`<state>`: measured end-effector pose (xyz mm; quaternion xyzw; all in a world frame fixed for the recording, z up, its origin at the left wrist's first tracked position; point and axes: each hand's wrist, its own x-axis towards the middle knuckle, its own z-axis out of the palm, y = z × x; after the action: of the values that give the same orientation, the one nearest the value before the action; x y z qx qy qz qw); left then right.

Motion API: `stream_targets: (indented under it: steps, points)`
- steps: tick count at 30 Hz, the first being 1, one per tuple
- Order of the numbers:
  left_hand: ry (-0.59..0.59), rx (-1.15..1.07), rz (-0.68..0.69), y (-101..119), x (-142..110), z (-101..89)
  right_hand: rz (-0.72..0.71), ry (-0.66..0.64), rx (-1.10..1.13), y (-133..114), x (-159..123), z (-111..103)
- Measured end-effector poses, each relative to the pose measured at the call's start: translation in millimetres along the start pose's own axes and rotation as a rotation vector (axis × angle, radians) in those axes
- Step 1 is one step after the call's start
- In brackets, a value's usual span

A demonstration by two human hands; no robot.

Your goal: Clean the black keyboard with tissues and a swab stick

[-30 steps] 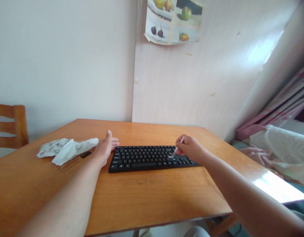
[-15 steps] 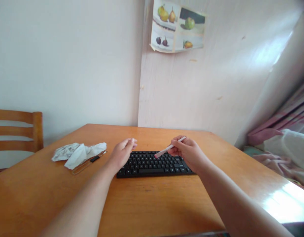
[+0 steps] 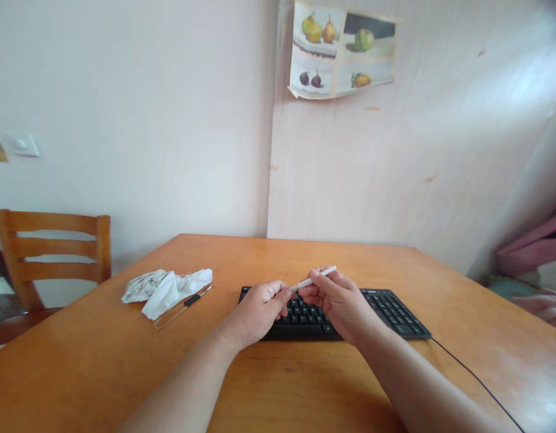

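Above the black keyboard (image 3: pixel 300 331), both hands meet on a slim white pen-like stick (image 3: pixel 303 284). My right hand (image 3: pixel 343 307) holds its upper part between thumb and fingers, and the far end points up to the right. At the lower end, my left hand (image 3: pixel 262 310) is closed with thumb and fingers pinching the stick. The fingers hide that tip. Part of the keyboard's middle lies out of sight behind the hands.
To the left, crumpled white cloth or tissue (image 3: pixel 169 293) lies beside a thin wire tool with a black grip (image 3: pixel 192 299). The keyboard's cable (image 3: pixel 473 377) runs towards the lower right. A wooden chair (image 3: pixel 56 246) stands past the table's left edge.
My left hand has moved right and closed on the stick's lower end, covering its pinkish tip. The right hand still holds the stick. The view has turned left, showing more of the chair.
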<state>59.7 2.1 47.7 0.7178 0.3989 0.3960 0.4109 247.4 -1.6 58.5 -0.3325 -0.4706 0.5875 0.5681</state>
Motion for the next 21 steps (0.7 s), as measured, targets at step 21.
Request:
stream_targets:
  steps: [21]
  points:
    - [0.128, 0.187, 0.013, -3.5, -2.9, -5.2, -0.132, 0.284, 0.113, -11.7, 9.0, -29.6]
